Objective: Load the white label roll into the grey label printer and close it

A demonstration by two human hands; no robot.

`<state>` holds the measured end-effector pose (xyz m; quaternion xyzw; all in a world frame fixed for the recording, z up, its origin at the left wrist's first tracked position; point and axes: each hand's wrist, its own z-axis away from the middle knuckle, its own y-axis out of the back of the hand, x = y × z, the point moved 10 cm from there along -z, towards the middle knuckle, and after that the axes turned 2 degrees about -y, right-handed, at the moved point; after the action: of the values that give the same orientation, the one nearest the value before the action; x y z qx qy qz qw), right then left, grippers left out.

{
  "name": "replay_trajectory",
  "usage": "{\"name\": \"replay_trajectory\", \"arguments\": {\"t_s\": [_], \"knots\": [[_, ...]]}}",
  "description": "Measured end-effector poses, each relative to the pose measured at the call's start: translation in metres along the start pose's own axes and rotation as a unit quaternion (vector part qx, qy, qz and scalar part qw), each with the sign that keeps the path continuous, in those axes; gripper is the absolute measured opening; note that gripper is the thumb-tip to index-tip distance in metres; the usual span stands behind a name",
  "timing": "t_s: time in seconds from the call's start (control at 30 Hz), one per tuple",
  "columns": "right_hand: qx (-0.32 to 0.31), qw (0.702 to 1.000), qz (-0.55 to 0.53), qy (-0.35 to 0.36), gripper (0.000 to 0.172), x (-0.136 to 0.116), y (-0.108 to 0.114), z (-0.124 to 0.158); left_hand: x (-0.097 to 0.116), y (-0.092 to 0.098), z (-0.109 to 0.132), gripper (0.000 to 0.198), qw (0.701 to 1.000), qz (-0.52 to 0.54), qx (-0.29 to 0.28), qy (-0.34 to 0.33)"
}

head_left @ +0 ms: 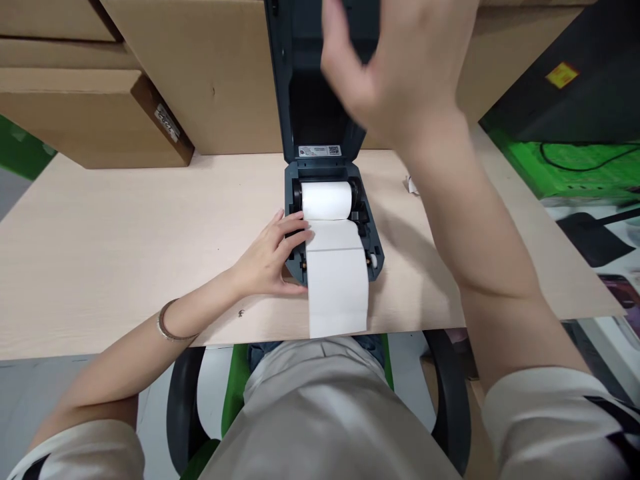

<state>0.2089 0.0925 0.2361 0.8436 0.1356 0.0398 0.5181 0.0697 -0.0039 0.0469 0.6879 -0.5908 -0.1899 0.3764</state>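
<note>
A dark label printer (371, 220) stands on the table with its lid (283, 100) raised upright. Inside it sits a white label roll (327, 200), and a strip of labels (338, 287) runs out over the front, down past the table edge. My left hand (275, 253) grips the printer's left side, fingertips over the rim against the label strip, thumb low at the front corner. My right hand (405, 67) is raised in front of the lid, thumb spread away from the palm. Its fingertips lie beyond the top of the view; whether it touches the lid I cannot tell.
Cardboard boxes (200, 80) line the back of the table (125, 247). At the right are a black case (565, 87) with a yellow sticker, a green box (575, 167) and a cable. Chair armrests (185, 407) flank my body.
</note>
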Motion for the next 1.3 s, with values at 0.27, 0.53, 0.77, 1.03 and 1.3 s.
{"name": "replay_trajectory", "arguments": {"t_s": [0.27,0.53,0.77,1.03,1.3], "knots": [[-0.26,0.955,0.04,0.14,0.048,-0.014,-0.108,0.061,0.003,0.0,-0.003,0.118,0.998,-0.053,-0.019,0.0],[-0.296,0.943,0.041,0.149,0.056,-0.007,-0.145,0.062,0.001,0.003,-0.003,0.12,0.99,-0.138,0.006,-0.003],[-0.205,0.968,-0.001,0.143,0.066,-0.005,-0.13,0.065,0.001,0.004,-0.002,0.122,0.995,-0.074,0.06,-0.028],[-0.065,0.992,-0.013,0.103,0.056,0.007,-0.065,0.084,-0.005,0.003,0.001,0.12,0.997,-0.032,0.073,-0.02],[0.084,0.996,0.004,-0.002,0.073,0.077,0.01,0.078,-0.009,-0.002,0.001,0.12,0.998,-0.03,0.049,-0.013]]}}
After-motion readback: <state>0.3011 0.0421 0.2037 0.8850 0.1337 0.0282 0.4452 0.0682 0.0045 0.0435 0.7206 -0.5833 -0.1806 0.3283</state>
